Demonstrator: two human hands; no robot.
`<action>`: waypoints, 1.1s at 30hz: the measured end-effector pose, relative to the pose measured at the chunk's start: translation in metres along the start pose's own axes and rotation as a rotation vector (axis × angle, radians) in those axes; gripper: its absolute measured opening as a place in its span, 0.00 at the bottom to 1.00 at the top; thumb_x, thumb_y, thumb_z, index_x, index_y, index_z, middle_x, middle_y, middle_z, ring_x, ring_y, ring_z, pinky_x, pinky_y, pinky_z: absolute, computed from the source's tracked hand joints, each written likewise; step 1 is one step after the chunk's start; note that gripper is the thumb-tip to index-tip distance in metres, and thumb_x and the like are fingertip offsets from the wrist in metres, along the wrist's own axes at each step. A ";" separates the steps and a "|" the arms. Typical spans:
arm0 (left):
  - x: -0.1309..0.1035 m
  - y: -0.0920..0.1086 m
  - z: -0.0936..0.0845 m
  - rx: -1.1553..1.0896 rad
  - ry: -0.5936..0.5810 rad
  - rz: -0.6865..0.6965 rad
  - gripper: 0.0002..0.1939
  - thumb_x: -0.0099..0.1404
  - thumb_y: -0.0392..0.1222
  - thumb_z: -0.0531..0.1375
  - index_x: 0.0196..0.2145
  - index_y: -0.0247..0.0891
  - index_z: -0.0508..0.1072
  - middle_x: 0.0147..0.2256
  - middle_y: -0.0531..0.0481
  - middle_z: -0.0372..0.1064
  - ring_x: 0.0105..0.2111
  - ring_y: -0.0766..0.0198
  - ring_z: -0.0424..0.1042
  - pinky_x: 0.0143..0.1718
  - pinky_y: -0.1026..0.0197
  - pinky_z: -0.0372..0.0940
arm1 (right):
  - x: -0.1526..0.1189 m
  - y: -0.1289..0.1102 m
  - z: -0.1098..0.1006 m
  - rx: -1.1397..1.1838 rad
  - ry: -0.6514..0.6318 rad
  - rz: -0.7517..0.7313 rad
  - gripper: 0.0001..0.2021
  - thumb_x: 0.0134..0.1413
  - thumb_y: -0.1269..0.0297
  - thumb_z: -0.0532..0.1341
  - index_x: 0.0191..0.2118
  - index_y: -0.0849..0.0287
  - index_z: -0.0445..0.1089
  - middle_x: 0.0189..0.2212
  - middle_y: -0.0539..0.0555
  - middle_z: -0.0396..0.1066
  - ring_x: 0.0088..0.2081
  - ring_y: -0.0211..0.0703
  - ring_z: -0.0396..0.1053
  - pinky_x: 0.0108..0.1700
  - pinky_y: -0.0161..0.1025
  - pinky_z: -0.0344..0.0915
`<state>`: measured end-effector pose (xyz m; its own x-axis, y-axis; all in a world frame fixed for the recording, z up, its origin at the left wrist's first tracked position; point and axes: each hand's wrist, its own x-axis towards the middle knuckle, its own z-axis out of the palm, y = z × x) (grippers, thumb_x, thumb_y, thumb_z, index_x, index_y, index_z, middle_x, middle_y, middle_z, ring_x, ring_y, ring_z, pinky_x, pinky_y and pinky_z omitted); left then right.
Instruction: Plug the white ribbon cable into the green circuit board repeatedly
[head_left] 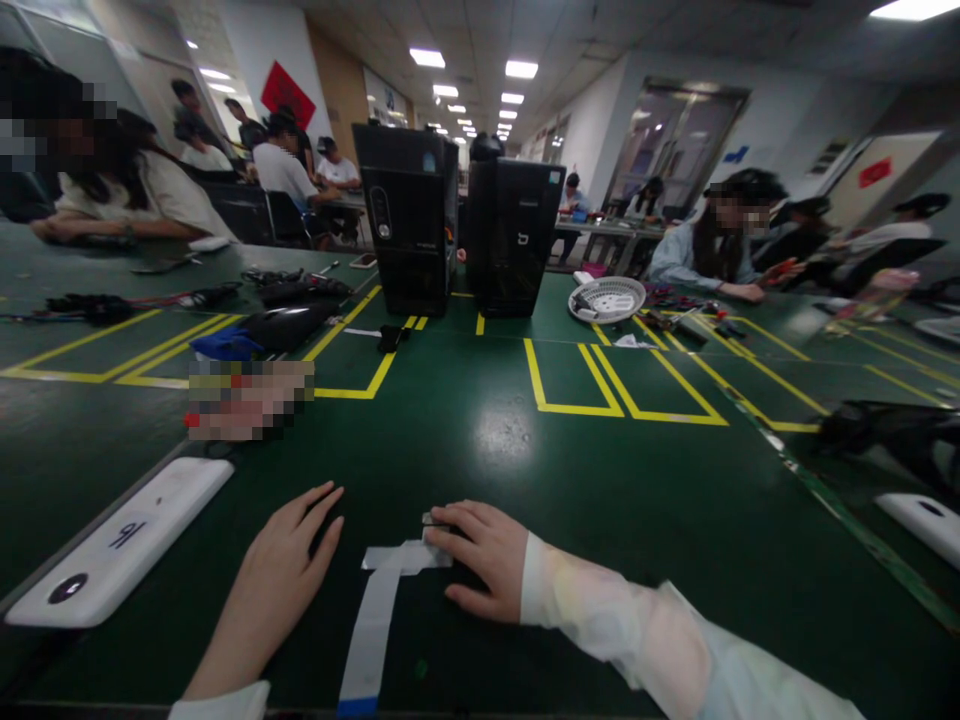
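Observation:
A flat white strip with a blue end (373, 630) runs up the green table from its front edge. Across its top lies a short, pale, tape-like piece (401, 557). My right hand (484, 555) rests palm down just right of it, its fingers stretched over a small translucent bit (429, 522) at the top of that piece. What lies beneath those fingertips is hidden. To the left of the strip, my left hand (289, 560) hovers at or on the table, fingers apart, holding nothing. I cannot tell whether it touches the surface.
A long white device (124, 540) lies at the left. Two black computer towers (409, 220) stand at the back centre, with a white oval basket (606, 298) to their right. Cables and a blue item (225, 342) sit back left. Several people are seated around.

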<state>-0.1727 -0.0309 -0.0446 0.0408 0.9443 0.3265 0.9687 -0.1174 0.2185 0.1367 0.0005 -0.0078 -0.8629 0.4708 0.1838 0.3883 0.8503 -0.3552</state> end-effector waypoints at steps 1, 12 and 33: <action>0.000 0.000 0.000 0.000 -0.001 -0.001 0.27 0.68 0.53 0.47 0.55 0.36 0.69 0.55 0.38 0.66 0.54 0.49 0.67 0.54 0.44 0.64 | 0.000 0.000 0.000 -0.002 0.000 0.006 0.31 0.58 0.53 0.55 0.63 0.63 0.57 0.63 0.61 0.55 0.62 0.53 0.54 0.62 0.52 0.54; 0.001 0.001 0.000 0.013 -0.020 -0.015 0.27 0.68 0.53 0.47 0.55 0.34 0.69 0.55 0.38 0.66 0.54 0.48 0.67 0.53 0.44 0.64 | -0.005 0.007 -0.002 -0.010 -0.002 -0.006 0.34 0.60 0.49 0.53 0.66 0.62 0.50 0.65 0.62 0.50 0.64 0.51 0.51 0.63 0.51 0.53; 0.001 -0.002 0.002 0.017 -0.009 -0.011 0.28 0.67 0.54 0.47 0.55 0.36 0.70 0.55 0.38 0.66 0.53 0.47 0.68 0.52 0.43 0.66 | -0.273 0.185 -0.107 -0.583 0.529 1.769 0.37 0.59 0.47 0.42 0.61 0.78 0.58 0.56 0.83 0.55 0.59 0.75 0.54 0.53 0.63 0.52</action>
<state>-0.1741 -0.0292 -0.0468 0.0321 0.9483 0.3157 0.9731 -0.1018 0.2069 0.4791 0.0547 -0.0257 0.6937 0.6679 0.2697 0.7144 -0.6857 -0.1394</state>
